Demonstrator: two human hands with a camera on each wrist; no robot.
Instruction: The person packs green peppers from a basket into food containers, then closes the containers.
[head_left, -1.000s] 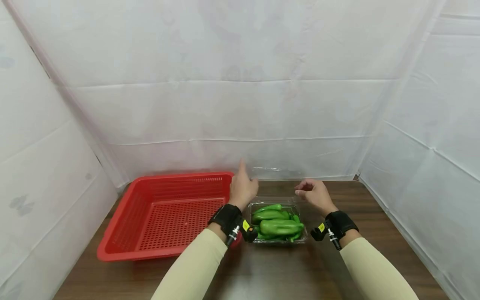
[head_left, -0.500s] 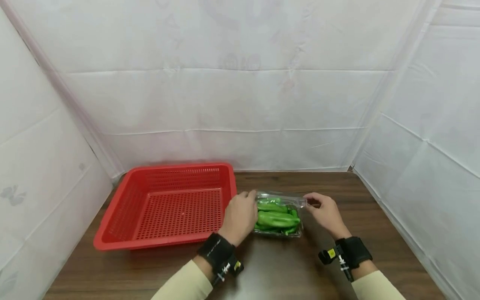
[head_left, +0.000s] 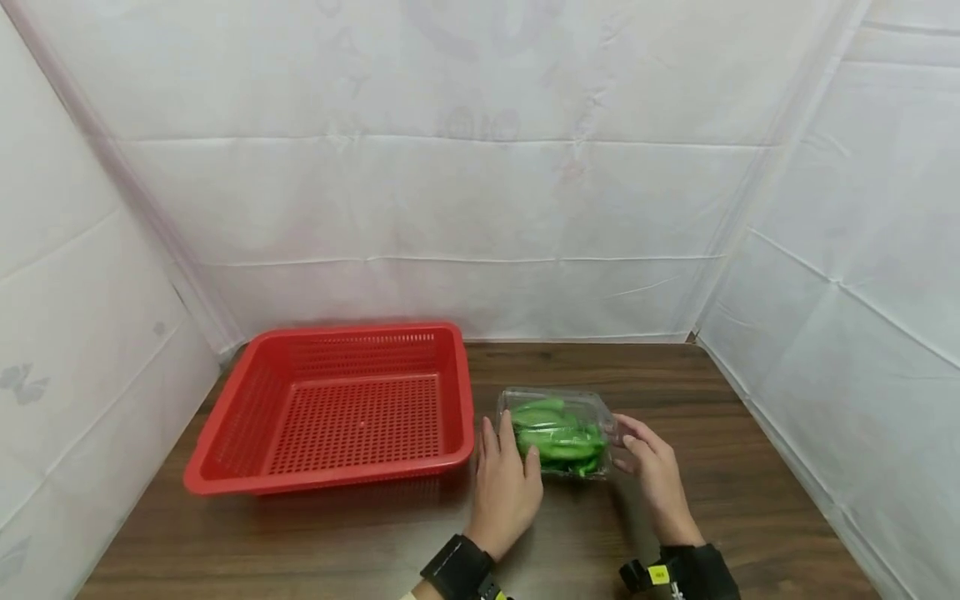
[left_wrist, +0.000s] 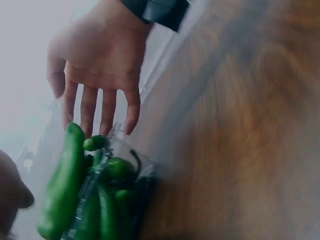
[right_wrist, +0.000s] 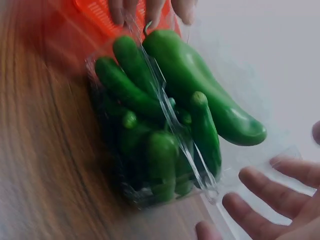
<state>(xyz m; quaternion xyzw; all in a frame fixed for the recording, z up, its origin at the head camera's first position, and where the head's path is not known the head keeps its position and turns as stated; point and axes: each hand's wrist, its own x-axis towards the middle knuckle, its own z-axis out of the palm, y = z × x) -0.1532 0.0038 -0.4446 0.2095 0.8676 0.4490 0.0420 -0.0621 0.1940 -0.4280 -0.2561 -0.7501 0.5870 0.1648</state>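
A clear plastic clamshell box (head_left: pixel 555 396) of green peppers (head_left: pixel 555 437) sits on the table, its lid lowered over them. In the right wrist view one large pepper (right_wrist: pixel 200 85) bulges above the box's rim. My left hand (head_left: pixel 506 492) is at the box's left side, fingers extended, with the fingertips at the lid's front left. At the right side is my right hand (head_left: pixel 656 471), its fingers spread and slightly bent beside the box wall. Across the left wrist view, the right hand (left_wrist: pixel 102 65) reaches toward the box with fingers straight. Whether its fingertips touch the plastic is unclear.
A red perforated plastic basket (head_left: pixel 360 425) stands just left of the box, with nothing in it. The brown wood-grain table (head_left: pixel 337 542) is bounded by white sheet walls (head_left: pixel 465 208) at the back and both sides.
The box's lid has come down over the peppers. Both hands have drawn back toward the front; the left fingers now extend at the box's left side, and the right hand sits lower beside it.
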